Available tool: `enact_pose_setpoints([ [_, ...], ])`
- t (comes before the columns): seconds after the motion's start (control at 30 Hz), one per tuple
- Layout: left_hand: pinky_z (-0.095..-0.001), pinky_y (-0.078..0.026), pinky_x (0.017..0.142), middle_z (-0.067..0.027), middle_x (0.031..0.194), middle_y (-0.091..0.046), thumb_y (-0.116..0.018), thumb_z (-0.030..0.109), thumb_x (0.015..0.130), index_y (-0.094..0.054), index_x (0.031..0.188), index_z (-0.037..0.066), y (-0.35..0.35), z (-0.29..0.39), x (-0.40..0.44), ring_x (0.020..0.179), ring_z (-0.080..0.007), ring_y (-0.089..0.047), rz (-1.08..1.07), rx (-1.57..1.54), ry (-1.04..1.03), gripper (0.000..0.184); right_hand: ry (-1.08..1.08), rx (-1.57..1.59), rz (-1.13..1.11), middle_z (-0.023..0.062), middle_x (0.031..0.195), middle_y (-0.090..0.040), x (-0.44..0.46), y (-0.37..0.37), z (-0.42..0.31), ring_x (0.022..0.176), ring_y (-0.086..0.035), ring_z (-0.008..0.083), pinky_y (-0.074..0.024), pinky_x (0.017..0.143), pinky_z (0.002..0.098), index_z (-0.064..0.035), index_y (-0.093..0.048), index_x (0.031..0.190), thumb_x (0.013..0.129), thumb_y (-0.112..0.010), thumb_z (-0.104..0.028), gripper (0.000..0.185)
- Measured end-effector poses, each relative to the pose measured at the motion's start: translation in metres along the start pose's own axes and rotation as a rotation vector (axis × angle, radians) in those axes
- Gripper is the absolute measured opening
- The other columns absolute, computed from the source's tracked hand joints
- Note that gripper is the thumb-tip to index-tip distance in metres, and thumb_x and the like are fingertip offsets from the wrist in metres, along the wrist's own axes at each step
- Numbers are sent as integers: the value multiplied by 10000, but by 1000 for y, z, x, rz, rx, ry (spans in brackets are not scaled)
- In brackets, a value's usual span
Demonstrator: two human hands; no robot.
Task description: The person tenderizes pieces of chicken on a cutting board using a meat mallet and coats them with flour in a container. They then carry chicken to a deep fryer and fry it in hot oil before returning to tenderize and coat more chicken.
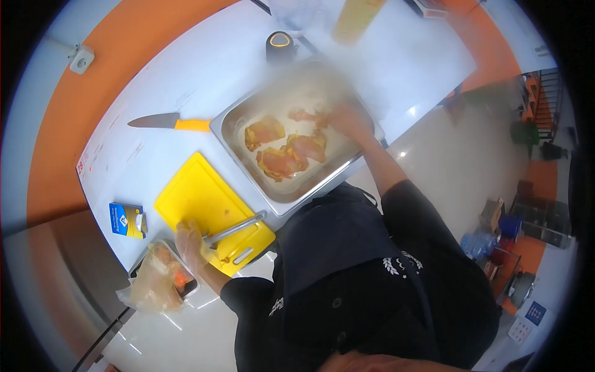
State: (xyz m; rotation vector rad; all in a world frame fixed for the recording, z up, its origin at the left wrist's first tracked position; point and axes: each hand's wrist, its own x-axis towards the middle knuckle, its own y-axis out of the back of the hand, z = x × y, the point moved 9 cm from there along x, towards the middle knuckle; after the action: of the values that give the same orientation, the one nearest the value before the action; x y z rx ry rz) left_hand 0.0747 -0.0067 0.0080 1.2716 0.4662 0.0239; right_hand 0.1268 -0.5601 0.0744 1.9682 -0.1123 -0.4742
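Note:
A deep steel pan (282, 199) holds several pieces of raw chicken (273, 164) coated in something yellowish. My right hand (350, 121) reaches over its right side, close to the chicken; haze hides the fingers, so I cannot tell whether they grip a piece. On the lower left of the yellow cutting board (198, 186) rests my left hand (190, 242), in a clear plastic glove, fingers loosely extended. A long metal utensil (238, 226), possibly tongs, lies across the board beside that hand. I see no clear grip on it.
An orange-handled knife (155, 120) lies left of the pan. Near the board are a blue and yellow box (127, 220) and a tray of bagged food (162, 276). Behind the pan stand a black device (280, 48) and a blurred yellow container (357, 20).

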Motion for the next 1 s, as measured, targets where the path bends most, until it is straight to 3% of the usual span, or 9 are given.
enact_pose_setpoints([
  [0.07,-483,-443,860,-289,1060,-615,-486,400,932,-566,1132,1,3,1,-4,1007,-442,-576,2,-1,14,453,-114,321,-150,154,739,-642,8,-5,2,626,-653,275,-508,486,383,24,-632,776,779,-626,-132,157],
  [0.17,-484,-442,871,-302,1084,-607,-489,384,928,-543,1166,-11,0,-2,-2,1021,-452,-572,-16,-30,22,464,-199,907,-124,59,640,-530,18,-22,22,461,-492,160,-377,370,308,2,-627,760,777,-588,-96,107],
  [0.27,-479,-442,886,-304,1107,-603,-491,362,923,-520,1212,-17,0,0,-5,1038,-452,-571,-34,-45,20,478,-310,1091,-119,2,616,-422,8,-28,32,457,-360,95,-298,369,278,-17,-639,765,772,-541,-59,107],
  [0.37,-475,-447,868,-300,1067,-613,-492,372,926,-556,1162,-4,7,6,-10,1014,-449,-578,17,-75,22,448,-258,822,-63,90,641,-553,-10,5,25,489,-513,190,-416,418,358,6,-667,788,784,-537,-68,150],
  [0.47,-465,-448,874,-290,1087,-612,-495,364,925,-550,1180,-6,9,11,-13,1036,-439,-576,17,-116,26,453,281,-71,178,222,794,-655,6,0,8,663,-647,338,-517,589,452,36,-672,849,806,-536,-109,203],
  [0.57,-456,-446,881,-278,1111,-608,-499,364,924,-542,1196,-3,8,12,-11,1053,-433,-570,-25,-79,22,459,-54,-78,59,287,927,-649,4,-7,27,842,-650,420,-522,761,486,51,-667,890,820,-547,-148,243],
  [0.63,-451,-444,884,-270,1122,-605,-501,365,924,-537,1204,2,-7,-7,-1,1057,-431,-566,-48,17,-13,460,-30,-119,42,267,904,-659,-1,6,7,835,-660,406,-529,747,475,42,-669,883,822,-549,-152,236],
  [0.77,-457,-441,882,-276,1113,-601,-499,365,927,-538,1186,-2,12,17,-15,1038,-434,-566,-16,-106,37,452,-44,-176,11,238,874,-674,4,-19,21,848,-667,383,-531,743,465,24,-673,865,827,-558,-164,224],
  [1.0,-455,-438,884,-272,1120,-601,-498,357,930,-549,1168,-6,8,13,-11,1052,-430,-563,-39,-73,64,437,33,-220,-88,242,905,-676,-8,-9,-7,898,-659,379,-515,789,461,26,-681,898,828,-556,-198,266],
])
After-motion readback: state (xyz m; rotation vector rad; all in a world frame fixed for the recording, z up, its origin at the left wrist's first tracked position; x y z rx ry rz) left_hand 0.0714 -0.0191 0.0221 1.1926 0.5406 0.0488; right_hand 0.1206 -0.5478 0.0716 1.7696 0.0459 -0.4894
